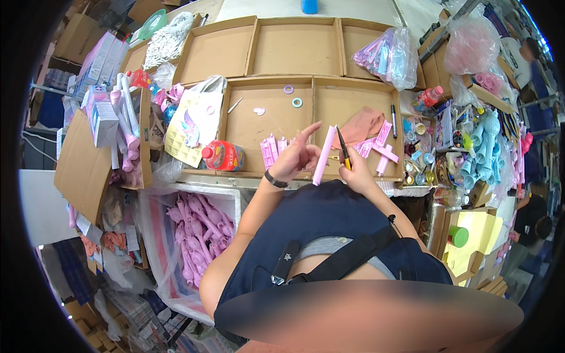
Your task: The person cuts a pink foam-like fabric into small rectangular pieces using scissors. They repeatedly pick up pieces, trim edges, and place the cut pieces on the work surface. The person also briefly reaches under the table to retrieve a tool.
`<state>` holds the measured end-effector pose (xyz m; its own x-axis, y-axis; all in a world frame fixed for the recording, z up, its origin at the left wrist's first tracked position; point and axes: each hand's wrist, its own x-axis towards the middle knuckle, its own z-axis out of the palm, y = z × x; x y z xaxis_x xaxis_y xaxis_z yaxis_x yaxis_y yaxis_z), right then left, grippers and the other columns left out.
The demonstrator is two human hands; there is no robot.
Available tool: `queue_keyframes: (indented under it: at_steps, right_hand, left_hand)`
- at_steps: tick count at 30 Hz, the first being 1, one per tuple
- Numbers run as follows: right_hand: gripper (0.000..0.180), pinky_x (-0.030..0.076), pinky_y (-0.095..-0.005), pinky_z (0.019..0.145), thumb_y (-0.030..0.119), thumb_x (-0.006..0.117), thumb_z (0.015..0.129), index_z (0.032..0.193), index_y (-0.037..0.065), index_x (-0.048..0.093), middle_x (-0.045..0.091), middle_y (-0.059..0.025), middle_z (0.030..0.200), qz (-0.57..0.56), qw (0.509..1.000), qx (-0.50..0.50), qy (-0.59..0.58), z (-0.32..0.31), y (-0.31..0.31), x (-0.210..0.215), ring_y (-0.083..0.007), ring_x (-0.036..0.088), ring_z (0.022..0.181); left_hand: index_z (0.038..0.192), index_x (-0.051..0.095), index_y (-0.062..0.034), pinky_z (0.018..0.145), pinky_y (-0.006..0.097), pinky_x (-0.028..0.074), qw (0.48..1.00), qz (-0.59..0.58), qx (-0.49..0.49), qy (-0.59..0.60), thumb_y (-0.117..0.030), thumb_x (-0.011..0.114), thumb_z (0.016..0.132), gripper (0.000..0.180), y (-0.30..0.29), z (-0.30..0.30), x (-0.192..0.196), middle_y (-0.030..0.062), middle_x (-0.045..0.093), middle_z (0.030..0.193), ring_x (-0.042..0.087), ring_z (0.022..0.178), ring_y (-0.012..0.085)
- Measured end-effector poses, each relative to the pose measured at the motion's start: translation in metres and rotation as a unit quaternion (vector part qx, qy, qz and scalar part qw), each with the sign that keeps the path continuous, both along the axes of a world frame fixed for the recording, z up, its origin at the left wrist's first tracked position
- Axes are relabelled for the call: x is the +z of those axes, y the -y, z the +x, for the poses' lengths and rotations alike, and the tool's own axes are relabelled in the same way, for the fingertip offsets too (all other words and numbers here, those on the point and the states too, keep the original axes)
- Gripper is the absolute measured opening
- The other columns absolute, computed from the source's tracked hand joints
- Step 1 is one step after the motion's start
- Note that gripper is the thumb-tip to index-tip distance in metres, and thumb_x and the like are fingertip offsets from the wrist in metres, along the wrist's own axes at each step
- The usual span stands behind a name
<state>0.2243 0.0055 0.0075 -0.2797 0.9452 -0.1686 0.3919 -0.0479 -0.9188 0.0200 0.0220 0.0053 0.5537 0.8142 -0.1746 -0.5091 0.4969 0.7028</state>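
My left hand (293, 157) is over the tray's front edge, index finger stretched out. Its other fingers meet the side of a long pink plastic piece (324, 157), which stands tilted between my hands; the exact grip is partly hidden. In my right hand (356, 173) is a slim pointed tool (345, 154) with a black tip and yellow handle, its tip beside the pink piece's upper end. Pink ridged plastic parts (271, 150) lie beyond my left hand. More pink parts (384, 154) lie right of my right hand, by a salmon-coloured cloth (360, 126).
The cardboard tray (313, 97) holds tape rolls (296, 102) and a black pen (394, 121). A red bottle (223, 156) stands at left. Below it, a lined bin (235, 206) holds pink parts (197, 235). Jars and blue parts (486, 141) crowd the right; bagged parts (385, 57) lie farther back.
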Motion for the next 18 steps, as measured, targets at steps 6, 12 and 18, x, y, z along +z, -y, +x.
queue_keyframes:
  at_steps: [6,12,18]
  right_hand:
    - [0.016,0.04,-0.0325,0.057,0.003,0.053,0.069,0.083,0.002,0.044,0.048,-0.0126,0.068,0.043,0.999,0.017,0.019,-0.006,0.008,-0.003,-0.024,0.05,0.062]
    - [0.016,0.04,-0.0303,0.058,0.005,0.054,0.071,0.085,0.003,0.045,0.048,-0.0106,0.07,-0.013,1.0,0.009,-0.013,-0.004,0.006,-0.006,-0.0198,0.05,0.062]
    - [0.02,0.041,-0.0267,0.059,0.006,0.055,0.076,0.095,0.005,0.049,0.051,-0.0049,0.077,-0.084,0.992,0.015,-0.094,0.007,0.01,-0.019,-0.0137,0.05,0.065]
  left_hand:
    - [0.141,-0.001,-0.0202,0.052,0.02,0.039,0.98,0.132,0.148,0.03,-0.056,0.026,0.09,0.068,-0.009,0.004,0.005,0.0212,0.041,0.13,0.053,0.073,0.0138]
    - [0.141,0.001,-0.0126,0.061,0.02,0.043,0.963,0.13,0.105,-0.213,-0.032,0.032,0.097,0.057,-0.012,0.013,-0.026,0.0171,0.045,0.126,0.053,0.077,0.0118]
    - [0.134,0.025,-0.0023,0.063,0.021,0.045,0.926,0.091,0.122,-0.344,-0.024,0.045,0.093,0.051,-0.029,0.005,-0.072,0.0145,0.056,0.111,0.056,0.077,0.0116]
